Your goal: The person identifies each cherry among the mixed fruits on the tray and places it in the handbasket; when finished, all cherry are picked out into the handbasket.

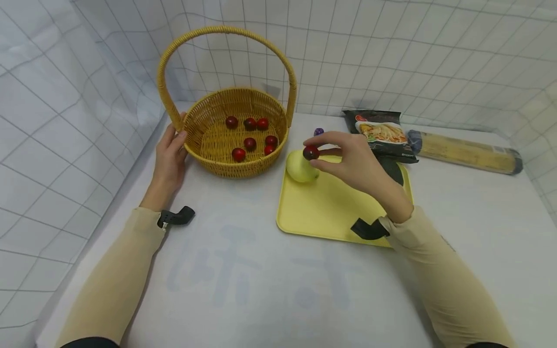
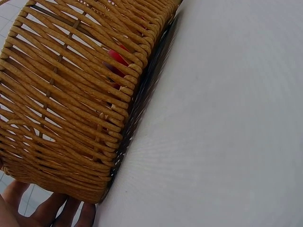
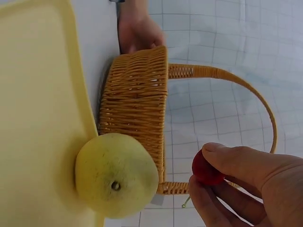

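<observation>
A wicker basket [image 1: 237, 169] with a tall hoop handle stands at the back left, with several dark red cherries [image 1: 250, 144] lying on its floor. At its left side, my left hand [image 1: 168, 157] holds the rim near the foot of the handle; the fingers [image 2: 52, 208] show against the outer wall. My right hand [image 1: 348, 157] pinches another cherry [image 3: 207, 169] between thumb and fingertips, above a yellow-green pear [image 3: 117, 175]. A thin green stem shows below that cherry in the right wrist view. The pear sits at the left back corner of a yellow tray [image 1: 322, 212].
Behind the tray lies a black food packet [image 1: 383, 133] with a noodle picture. To its right is a long, yellowish cylindrical pack [image 1: 467, 152]. A dark green item [image 1: 391, 170] is partly hidden by my right hand. A small purple thing [image 1: 318, 131] lies behind the tray.
</observation>
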Motion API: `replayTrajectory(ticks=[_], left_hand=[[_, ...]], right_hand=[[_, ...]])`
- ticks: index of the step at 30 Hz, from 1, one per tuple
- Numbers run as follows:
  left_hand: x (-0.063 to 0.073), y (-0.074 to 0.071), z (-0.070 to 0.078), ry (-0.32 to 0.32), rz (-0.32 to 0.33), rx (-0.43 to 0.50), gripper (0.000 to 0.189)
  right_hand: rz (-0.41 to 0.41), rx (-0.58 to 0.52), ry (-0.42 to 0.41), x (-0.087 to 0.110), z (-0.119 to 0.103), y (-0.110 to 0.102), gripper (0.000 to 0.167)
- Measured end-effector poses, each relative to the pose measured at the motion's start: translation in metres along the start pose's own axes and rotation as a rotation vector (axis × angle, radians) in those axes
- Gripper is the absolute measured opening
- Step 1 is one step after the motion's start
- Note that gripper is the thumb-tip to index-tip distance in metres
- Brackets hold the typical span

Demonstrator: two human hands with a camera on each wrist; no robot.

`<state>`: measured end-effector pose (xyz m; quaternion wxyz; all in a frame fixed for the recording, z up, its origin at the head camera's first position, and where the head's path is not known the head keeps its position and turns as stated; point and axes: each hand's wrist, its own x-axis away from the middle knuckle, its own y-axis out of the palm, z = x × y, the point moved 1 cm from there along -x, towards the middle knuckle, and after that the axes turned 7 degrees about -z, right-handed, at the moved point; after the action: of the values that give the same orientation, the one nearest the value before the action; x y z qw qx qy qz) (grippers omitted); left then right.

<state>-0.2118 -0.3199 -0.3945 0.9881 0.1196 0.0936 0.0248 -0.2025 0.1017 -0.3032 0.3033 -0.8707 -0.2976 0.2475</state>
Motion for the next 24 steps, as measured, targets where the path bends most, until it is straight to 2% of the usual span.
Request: replayTrajectory(ticks=[3, 8, 14, 19, 24], left_hand=[[-0.001, 0.0, 0.001, 0.001, 0.0, -0.022, 0.055], [0.0, -0.001, 0.002, -0.004, -0.007, -0.013, 0.056], [0.001, -0.002, -0.001, -0.007, -0.007, -0.007, 0.055], [0.001, -0.002, -0.002, -0.007, -0.001, -0.022, 0.053], [-0.002, -0.002, -0.003, -0.002, 0.002, -0.025, 0.053]], right_hand=[[-0.016, -0.026, 0.001, -0.021, -0.005, 0.007, 0.036], [-0.06, 0.027, 0.006, -0.053, -0.01, 0.023, 0.037], [-0.105, 0.037, 0.035, -0.084, -0.014, 0.044, 0.034], [-0.164, 0.15, 0.085, -0.105, -0.013, 0.06, 0.035], [-0.205, 0.168, 0.11, -0.12, -0.014, 0.069, 0.035]])
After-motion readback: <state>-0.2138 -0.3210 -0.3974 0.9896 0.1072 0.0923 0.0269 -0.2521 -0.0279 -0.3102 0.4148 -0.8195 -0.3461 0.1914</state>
